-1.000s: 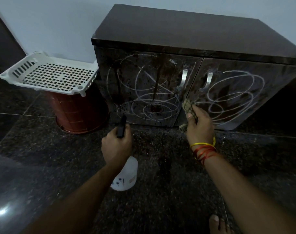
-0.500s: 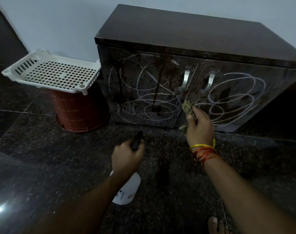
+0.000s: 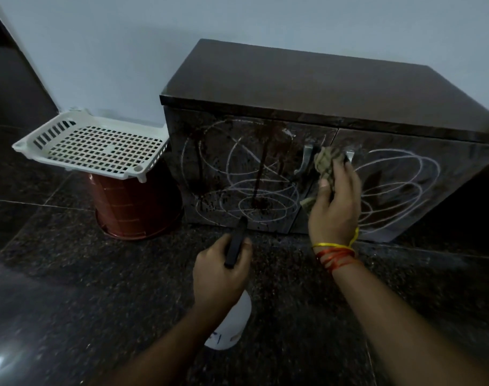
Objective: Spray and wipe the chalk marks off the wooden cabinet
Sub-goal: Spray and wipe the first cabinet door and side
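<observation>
The dark wooden cabinet [image 3: 307,87] stands against the wall with two doors. White chalk loops cover the left door [image 3: 246,190] and the right door [image 3: 396,188]; the left door is wet with dark drips. My left hand [image 3: 221,271] grips a white spray bottle [image 3: 232,324] with a black nozzle [image 3: 236,243] pointing at the left door. My right hand [image 3: 335,207] holds a crumpled greenish cloth [image 3: 326,162] against the doors, between the two metal handles.
A white perforated plastic tray [image 3: 98,146] lies on top of a red-brown bucket [image 3: 134,210] left of the cabinet. The floor [image 3: 70,288] is dark polished stone. A pale wall rises behind.
My right hand has lifted the cloth from low on the door seam up to the handles. My left hand with the spray bottle has shifted right, toward the cabinet's middle.
</observation>
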Action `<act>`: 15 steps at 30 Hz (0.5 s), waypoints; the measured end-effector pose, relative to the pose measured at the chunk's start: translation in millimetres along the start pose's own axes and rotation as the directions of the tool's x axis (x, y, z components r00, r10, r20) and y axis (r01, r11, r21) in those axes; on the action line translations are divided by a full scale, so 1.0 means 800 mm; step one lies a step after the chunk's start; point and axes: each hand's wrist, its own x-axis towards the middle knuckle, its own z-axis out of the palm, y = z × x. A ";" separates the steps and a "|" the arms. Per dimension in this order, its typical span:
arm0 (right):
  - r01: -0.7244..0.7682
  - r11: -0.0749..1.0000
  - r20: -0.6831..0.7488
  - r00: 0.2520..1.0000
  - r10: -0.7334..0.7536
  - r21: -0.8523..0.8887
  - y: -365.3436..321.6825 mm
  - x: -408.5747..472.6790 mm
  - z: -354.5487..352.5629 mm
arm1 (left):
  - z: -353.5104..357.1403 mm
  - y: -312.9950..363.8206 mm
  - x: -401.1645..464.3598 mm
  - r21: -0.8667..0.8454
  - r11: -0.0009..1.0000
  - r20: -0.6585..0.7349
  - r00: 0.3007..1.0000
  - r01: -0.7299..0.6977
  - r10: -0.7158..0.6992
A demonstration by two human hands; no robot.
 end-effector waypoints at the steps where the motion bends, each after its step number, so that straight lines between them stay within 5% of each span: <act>1: 0.050 0.999 -0.013 0.999 -0.050 0.000 0.000 0.011 0.002 | -0.002 0.003 0.001 -0.030 1.000 -0.012 1.000 0.005 -0.005; 8: 0.402 0.896 0.038 0.915 -0.403 -0.188 0.016 0.081 0.042 | -0.001 0.019 0.034 -0.104 0.993 -0.041 0.998 -0.061 0.057; 15: 0.510 0.733 0.085 0.841 -0.534 -0.450 0.022 0.080 0.089 | 0.009 0.025 0.047 -0.147 0.982 -0.065 0.992 -0.121 0.112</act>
